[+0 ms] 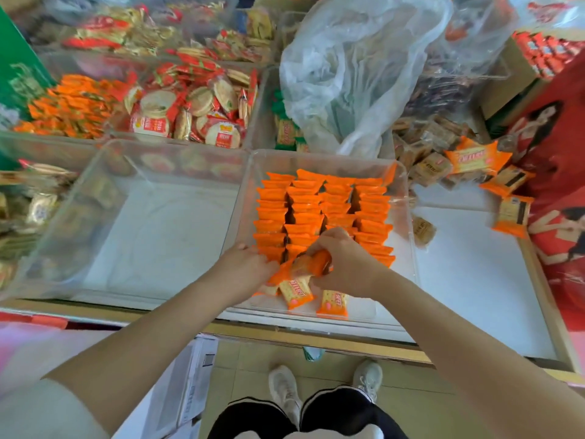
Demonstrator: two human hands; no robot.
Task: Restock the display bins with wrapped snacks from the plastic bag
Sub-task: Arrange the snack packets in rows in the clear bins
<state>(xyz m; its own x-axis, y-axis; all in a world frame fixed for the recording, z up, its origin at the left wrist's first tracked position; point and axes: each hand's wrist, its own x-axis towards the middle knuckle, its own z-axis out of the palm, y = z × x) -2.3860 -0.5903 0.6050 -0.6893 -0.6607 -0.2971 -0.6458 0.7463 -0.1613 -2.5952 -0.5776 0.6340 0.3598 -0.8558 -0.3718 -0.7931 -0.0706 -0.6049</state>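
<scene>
A clear display bin (408, 198) in front of me holds several upright rows of orange wrapped snacks (319, 210). Both hands are inside its near end. My right hand (342, 264) grips an orange wrapped snack (311, 263) lying at an angle. My left hand (245, 264) pinches the left end of the same snack. Two loose orange snacks (332, 302) lie flat at the bin's front. The crumpled clear plastic bag (351, 68) rests behind the bin.
An empty clear bin (104, 172) stands to the left. More orange snacks (474, 160) and brown ones (424, 153) lie in the right section. Bins of round crackers (196, 106) fill the back. A red poster (557, 185) edges the right. A wooden shelf edge (285, 334) runs below.
</scene>
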